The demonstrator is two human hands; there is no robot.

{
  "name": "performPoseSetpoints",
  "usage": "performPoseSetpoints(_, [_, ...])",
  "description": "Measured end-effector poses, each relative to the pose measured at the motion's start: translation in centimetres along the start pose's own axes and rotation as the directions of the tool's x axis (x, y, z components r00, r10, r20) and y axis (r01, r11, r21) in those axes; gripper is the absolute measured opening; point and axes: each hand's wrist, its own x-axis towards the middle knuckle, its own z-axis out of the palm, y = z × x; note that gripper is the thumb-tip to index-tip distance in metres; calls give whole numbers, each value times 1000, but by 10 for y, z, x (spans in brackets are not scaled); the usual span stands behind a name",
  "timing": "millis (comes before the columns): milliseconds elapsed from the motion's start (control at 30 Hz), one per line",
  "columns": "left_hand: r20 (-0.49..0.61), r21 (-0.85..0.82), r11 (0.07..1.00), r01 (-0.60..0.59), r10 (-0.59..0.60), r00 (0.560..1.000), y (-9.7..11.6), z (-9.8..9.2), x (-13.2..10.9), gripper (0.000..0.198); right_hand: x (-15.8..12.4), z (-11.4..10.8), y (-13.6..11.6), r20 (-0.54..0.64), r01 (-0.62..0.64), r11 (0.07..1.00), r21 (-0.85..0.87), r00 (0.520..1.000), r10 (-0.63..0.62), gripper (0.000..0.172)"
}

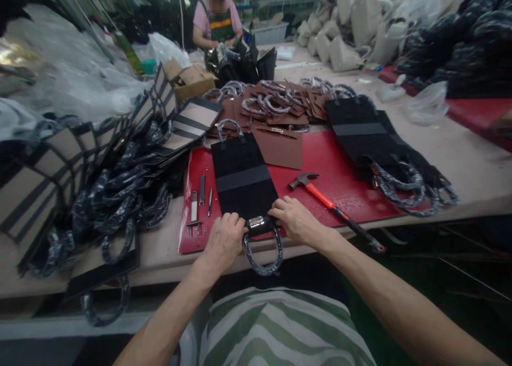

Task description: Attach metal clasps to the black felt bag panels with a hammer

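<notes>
A black bag panel (242,176) lies flat on a red mat (344,179) in front of me, a wrapped handle (262,254) hanging over the table's near edge. My left hand (224,240) and my right hand (294,219) both press on the panel's near edge, either side of a small metal clasp (256,222). The fingers of both hands are curled and pinch the edge. A brown flap piece (280,147) lies just beyond the panel.
A hammer with an orange and black handle (334,206) lies right of my right hand. Small metal tools (200,198) rest left of the panel. Stacks of bag panels (100,163) fill the left, more black panels (368,131) the right. A person (218,22) works at the far end.
</notes>
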Motion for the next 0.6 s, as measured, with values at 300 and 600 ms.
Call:
performPoseSetpoints(300, [-269,-97,943,-319,284,920,-35,20,-22,32,-4,12,22,-36,283,957,-66,958,-286,20])
performPoseSetpoints(600, [-412,-229,872,-433,316,855,-52,32,-29,37,-6,27,32,-222,367,929,51,911,-347,15])
